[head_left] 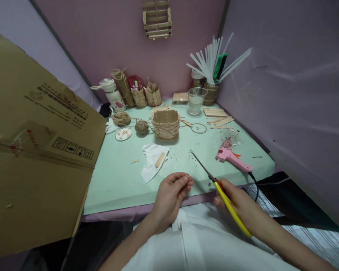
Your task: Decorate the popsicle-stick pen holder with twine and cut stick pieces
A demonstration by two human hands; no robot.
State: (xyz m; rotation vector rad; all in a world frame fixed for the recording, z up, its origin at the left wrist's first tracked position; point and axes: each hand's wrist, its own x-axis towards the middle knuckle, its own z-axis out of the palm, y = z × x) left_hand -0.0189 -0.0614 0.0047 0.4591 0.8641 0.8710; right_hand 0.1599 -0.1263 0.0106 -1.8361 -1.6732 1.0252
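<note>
My right hand (pixel 237 199) grips a pair of long-nose pliers (pixel 230 207) with yellow and red handles, its thin jaws pointing up and left over the table. My left hand (pixel 173 192) is closed in a pinch near the table's front edge. A tiny pale bit may be between its thumb and finger, too small to name. Beyond it lies a crumpled white tissue (pixel 149 162) with a short piece of wooden stick (pixel 159 160) on it. Further back stands a small basket (pixel 165 126) of wooden sticks. A pink glue gun (pixel 234 158) lies to the right.
Twine balls (pixel 141 127) and a small white disc (pixel 123 134) sit left of the basket. Behind are a bottle (pixel 111 94), stick-covered pots (pixel 153 94), a plastic cup of liquid (pixel 196 102) and white glue sticks (pixel 209 60). Wooden sticks (pixel 215 113) lie right. A cardboard box (pixel 39 150) borders the left.
</note>
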